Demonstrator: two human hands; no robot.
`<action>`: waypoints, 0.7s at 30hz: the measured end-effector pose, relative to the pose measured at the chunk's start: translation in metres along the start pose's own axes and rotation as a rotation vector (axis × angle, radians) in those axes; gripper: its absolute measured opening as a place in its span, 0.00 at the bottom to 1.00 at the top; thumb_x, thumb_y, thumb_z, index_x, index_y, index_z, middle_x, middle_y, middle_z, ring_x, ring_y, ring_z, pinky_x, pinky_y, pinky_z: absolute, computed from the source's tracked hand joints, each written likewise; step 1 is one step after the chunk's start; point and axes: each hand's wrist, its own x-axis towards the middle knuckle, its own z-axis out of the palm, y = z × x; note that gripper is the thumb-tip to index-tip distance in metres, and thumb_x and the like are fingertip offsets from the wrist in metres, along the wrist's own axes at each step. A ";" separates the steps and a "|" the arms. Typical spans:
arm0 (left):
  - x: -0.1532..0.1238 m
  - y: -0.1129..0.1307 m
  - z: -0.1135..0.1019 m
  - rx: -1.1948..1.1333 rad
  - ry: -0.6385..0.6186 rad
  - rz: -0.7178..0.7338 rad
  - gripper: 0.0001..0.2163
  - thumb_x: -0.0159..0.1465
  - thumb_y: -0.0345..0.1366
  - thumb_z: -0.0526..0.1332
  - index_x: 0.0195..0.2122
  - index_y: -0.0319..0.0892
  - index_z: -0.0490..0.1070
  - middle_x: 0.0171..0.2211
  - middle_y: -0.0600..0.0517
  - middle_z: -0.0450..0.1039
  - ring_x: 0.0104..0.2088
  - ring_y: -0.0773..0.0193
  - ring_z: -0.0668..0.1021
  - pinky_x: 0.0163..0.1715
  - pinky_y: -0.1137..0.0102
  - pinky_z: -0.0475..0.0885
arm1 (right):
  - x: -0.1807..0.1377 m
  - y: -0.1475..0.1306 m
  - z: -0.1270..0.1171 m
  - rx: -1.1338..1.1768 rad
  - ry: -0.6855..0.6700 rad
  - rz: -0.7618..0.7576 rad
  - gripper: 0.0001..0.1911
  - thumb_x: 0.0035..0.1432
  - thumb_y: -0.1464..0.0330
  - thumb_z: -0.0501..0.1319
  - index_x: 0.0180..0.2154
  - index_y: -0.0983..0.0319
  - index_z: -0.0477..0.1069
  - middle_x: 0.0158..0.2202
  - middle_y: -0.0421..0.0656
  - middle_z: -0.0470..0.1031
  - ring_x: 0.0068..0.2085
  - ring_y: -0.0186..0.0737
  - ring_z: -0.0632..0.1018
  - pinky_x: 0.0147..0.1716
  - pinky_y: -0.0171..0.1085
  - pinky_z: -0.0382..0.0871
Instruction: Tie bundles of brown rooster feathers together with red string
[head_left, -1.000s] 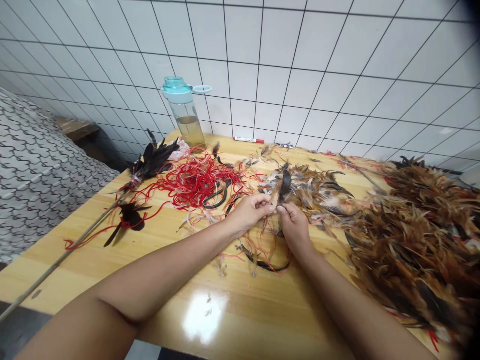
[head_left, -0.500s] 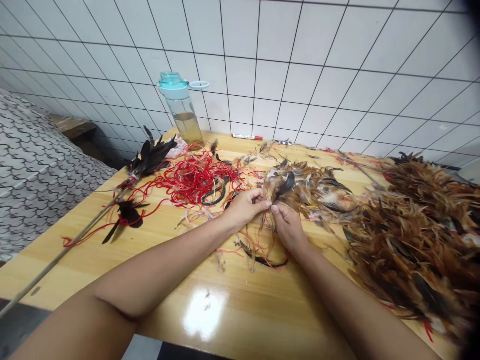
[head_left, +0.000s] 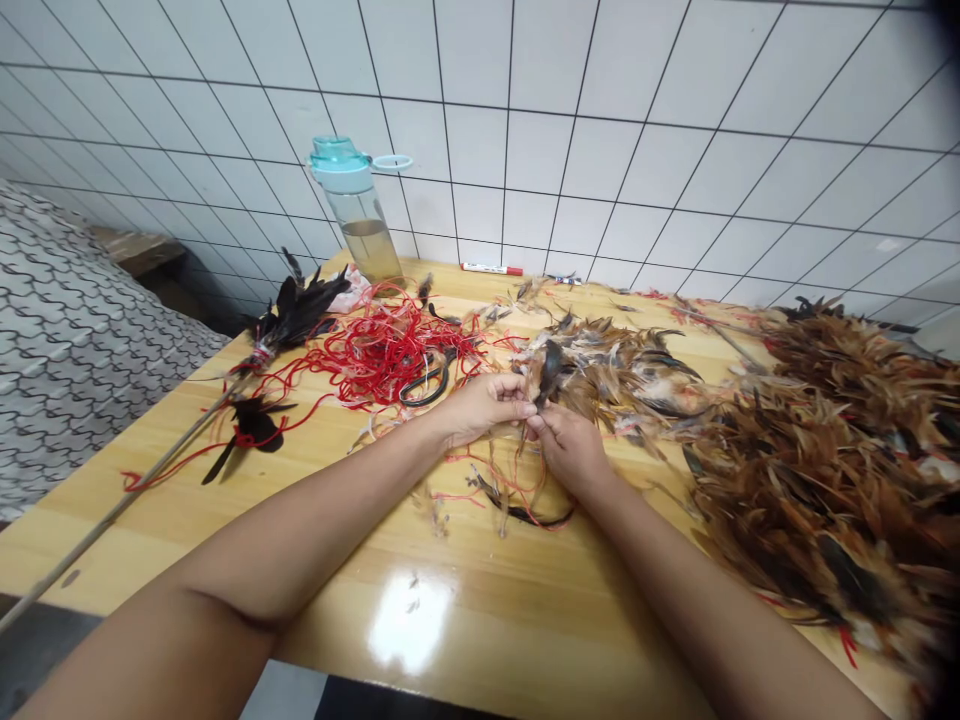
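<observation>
Both hands meet over the middle of the table. My left hand is closed, thumb and forefinger pinching the base of a small bunch of feathers, brown with a dark one. My right hand is closed too, its fingertips pressed at the same quill ends, touching the left fingertips. Whether a thread lies between the fingers is too small to make out. Just beyond lies a loose pile of brown feathers. Below the hands are a dark curved feather and thin red strands.
Left of my hands lies a tangle of red string with black-handled scissors. A stick tipped with black feathers crosses the left side. A water bottle and a red-capped marker stand by the wall. Tied brown feathers heap at right.
The dark feather in the pinched bunch has turned more upright, and my right fingers have shifted slightly left against the left fingertips. The whole view has moved a little.
</observation>
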 end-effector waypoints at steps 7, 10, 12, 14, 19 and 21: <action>-0.001 0.000 0.002 -0.018 0.012 -0.015 0.15 0.48 0.41 0.70 0.25 0.36 0.67 0.23 0.54 0.70 0.26 0.71 0.72 0.30 0.74 0.63 | 0.001 -0.003 -0.001 -0.075 -0.022 0.027 0.17 0.65 0.64 0.47 0.32 0.61 0.71 0.32 0.46 0.73 0.34 0.40 0.73 0.34 0.36 0.63; 0.000 0.000 0.004 -0.083 0.107 0.031 0.15 0.46 0.39 0.71 0.25 0.36 0.68 0.22 0.56 0.67 0.24 0.74 0.68 0.28 0.75 0.60 | 0.002 -0.001 -0.002 0.073 0.076 0.035 0.15 0.64 0.64 0.48 0.36 0.60 0.72 0.35 0.46 0.74 0.38 0.41 0.74 0.38 0.37 0.65; 0.001 0.000 0.005 -0.105 0.163 0.046 0.15 0.45 0.39 0.72 0.24 0.36 0.68 0.21 0.57 0.65 0.23 0.74 0.66 0.28 0.75 0.59 | 0.004 0.001 -0.001 0.210 0.151 0.050 0.12 0.63 0.65 0.51 0.38 0.59 0.72 0.37 0.46 0.75 0.40 0.41 0.74 0.41 0.38 0.66; 0.002 0.000 0.007 -0.100 0.189 0.046 0.15 0.44 0.39 0.72 0.23 0.36 0.68 0.20 0.57 0.64 0.23 0.74 0.65 0.27 0.75 0.58 | 0.005 0.003 0.001 0.307 0.194 0.061 0.10 0.61 0.65 0.53 0.38 0.59 0.72 0.38 0.45 0.76 0.41 0.40 0.75 0.44 0.38 0.66; 0.001 -0.002 0.011 -0.106 0.190 0.018 0.16 0.43 0.40 0.72 0.23 0.36 0.67 0.21 0.57 0.65 0.24 0.74 0.66 0.28 0.75 0.59 | 0.007 0.004 0.001 0.343 0.166 0.078 0.09 0.58 0.65 0.54 0.29 0.59 0.71 0.29 0.42 0.73 0.34 0.39 0.73 0.36 0.37 0.65; 0.000 -0.002 0.012 -0.118 0.177 0.010 0.17 0.43 0.40 0.72 0.23 0.36 0.67 0.21 0.57 0.65 0.24 0.74 0.67 0.28 0.75 0.60 | 0.007 0.003 0.000 0.364 0.160 0.101 0.10 0.57 0.65 0.54 0.25 0.59 0.68 0.26 0.41 0.71 0.31 0.38 0.71 0.33 0.36 0.64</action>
